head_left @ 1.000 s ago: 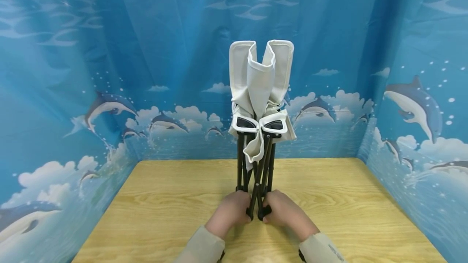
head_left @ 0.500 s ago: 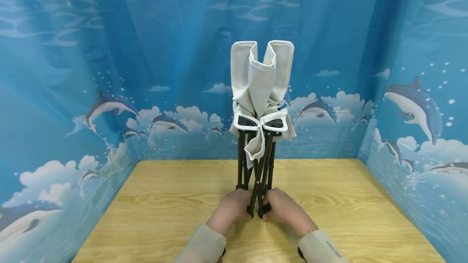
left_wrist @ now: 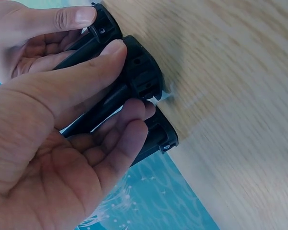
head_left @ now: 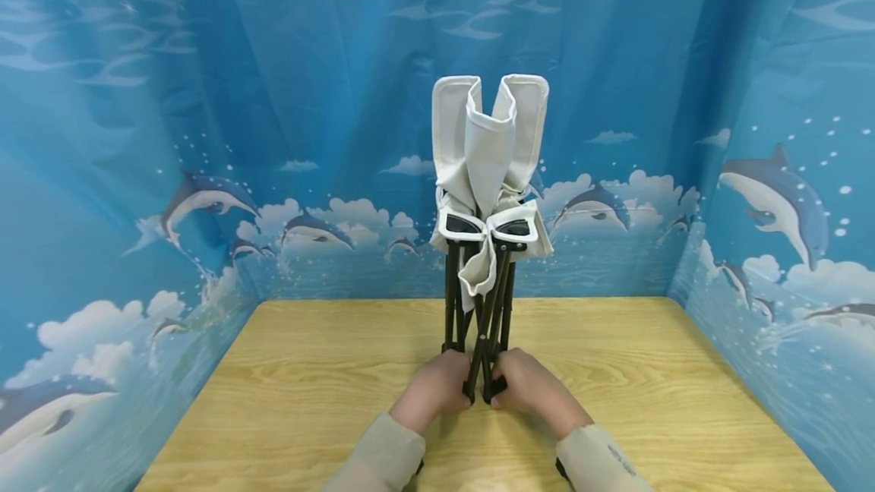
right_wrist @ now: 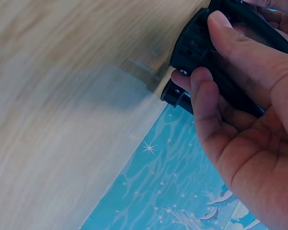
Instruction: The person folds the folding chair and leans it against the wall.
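A folding chair (head_left: 489, 158), collapsed into a narrow bundle, stands upright at the middle of the table. Its off-white fabric seat and back bunch up at the top, over dark crossed legs (head_left: 481, 325) with black plastic feet. On the left side, my left hand (head_left: 437, 386) grips the lower legs; the left wrist view has its thumb over a black foot (left_wrist: 143, 72) and the fingers curled beneath. My right hand (head_left: 529, 386) holds the opposite side the same way, thumb and fingers around a black foot (right_wrist: 191, 45) close over the tabletop. Palms partly hide the legs.
The wood-grain table (head_left: 307, 370) runs back to a blue curtain (head_left: 328, 135) printed with dolphins and clouds. More of this curtain encloses the left and right sides. Beige sleeves (head_left: 383, 450) cover both forearms.
The chair's feet and both hands have shifted very slightly up in the head view, away from the front. Both grips on the legs look the same.
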Demonstrator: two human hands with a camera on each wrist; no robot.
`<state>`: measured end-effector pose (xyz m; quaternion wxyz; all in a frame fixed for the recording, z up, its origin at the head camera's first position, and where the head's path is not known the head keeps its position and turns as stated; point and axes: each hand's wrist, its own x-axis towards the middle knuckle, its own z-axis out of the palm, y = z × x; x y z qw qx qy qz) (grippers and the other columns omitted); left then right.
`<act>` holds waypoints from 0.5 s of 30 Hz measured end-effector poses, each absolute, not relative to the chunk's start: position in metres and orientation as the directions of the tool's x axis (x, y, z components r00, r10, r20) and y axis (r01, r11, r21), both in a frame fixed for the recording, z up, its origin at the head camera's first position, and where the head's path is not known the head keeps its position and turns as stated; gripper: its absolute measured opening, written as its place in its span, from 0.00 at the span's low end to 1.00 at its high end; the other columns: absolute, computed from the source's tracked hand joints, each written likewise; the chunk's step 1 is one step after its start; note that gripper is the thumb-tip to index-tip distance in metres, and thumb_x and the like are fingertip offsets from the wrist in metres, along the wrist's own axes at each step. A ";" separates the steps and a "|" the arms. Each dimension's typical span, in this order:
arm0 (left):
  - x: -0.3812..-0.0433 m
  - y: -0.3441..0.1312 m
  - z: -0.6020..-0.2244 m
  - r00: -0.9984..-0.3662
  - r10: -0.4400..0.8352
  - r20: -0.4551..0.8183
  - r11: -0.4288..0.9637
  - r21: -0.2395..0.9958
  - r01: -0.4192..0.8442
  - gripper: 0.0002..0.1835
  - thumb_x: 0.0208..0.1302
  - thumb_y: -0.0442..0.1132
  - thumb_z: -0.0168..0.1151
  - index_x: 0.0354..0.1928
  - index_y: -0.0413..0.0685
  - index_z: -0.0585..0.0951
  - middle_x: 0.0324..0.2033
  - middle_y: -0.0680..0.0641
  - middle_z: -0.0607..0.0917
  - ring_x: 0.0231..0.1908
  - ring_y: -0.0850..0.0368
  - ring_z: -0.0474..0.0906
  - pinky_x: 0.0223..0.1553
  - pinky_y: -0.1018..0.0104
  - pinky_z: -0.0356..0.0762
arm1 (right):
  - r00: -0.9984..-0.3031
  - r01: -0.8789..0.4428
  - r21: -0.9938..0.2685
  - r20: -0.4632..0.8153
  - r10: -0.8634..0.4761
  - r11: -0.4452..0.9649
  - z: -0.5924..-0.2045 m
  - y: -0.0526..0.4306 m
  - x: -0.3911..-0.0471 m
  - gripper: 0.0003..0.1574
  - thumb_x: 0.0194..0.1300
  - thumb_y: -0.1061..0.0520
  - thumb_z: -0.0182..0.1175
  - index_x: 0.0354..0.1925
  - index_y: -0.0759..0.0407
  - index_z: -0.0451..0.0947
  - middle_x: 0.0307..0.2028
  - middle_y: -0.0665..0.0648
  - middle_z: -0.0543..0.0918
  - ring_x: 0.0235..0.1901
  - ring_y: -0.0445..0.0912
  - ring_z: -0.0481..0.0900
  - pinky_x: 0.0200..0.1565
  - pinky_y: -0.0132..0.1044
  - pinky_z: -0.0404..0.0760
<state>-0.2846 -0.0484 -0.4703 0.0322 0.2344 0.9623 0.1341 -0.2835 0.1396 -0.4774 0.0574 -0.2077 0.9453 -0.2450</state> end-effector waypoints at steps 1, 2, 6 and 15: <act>-0.285 -0.048 -0.470 -0.888 0.460 0.000 0.854 0.273 0.443 0.18 0.49 0.31 0.81 0.23 0.51 0.76 0.23 0.55 0.79 0.22 0.62 0.71 0.25 0.67 0.73 | -0.907 -0.363 -0.490 -0.007 -0.420 0.793 -0.477 0.140 -0.284 0.11 0.49 0.64 0.83 0.25 0.58 0.87 0.29 0.52 0.84 0.28 0.45 0.78 0.33 0.46 0.80; -0.286 -0.048 -0.471 -0.888 0.459 -0.001 0.855 0.273 0.442 0.18 0.49 0.31 0.82 0.23 0.51 0.76 0.23 0.55 0.79 0.22 0.62 0.71 0.25 0.67 0.73 | -0.907 -0.363 -0.491 -0.008 -0.421 0.792 -0.477 0.140 -0.284 0.11 0.49 0.64 0.83 0.25 0.58 0.87 0.28 0.52 0.84 0.28 0.46 0.78 0.33 0.46 0.80; -0.288 -0.048 -0.472 -0.886 0.464 -0.001 0.852 0.273 0.446 0.18 0.49 0.32 0.82 0.23 0.51 0.76 0.23 0.56 0.79 0.22 0.63 0.71 0.25 0.67 0.73 | -0.909 -0.366 -0.493 0.007 -0.417 0.789 -0.478 0.140 -0.285 0.11 0.49 0.64 0.83 0.25 0.58 0.87 0.29 0.52 0.85 0.29 0.46 0.79 0.35 0.47 0.82; -0.295 -0.048 -0.475 -0.889 0.458 -0.002 0.847 0.303 0.437 0.19 0.49 0.32 0.83 0.23 0.51 0.77 0.24 0.56 0.80 0.23 0.63 0.72 0.27 0.66 0.74 | -0.921 -0.343 -0.491 0.011 -0.388 0.801 -0.480 0.139 -0.288 0.11 0.49 0.63 0.84 0.27 0.58 0.88 0.30 0.52 0.86 0.31 0.46 0.81 0.37 0.47 0.83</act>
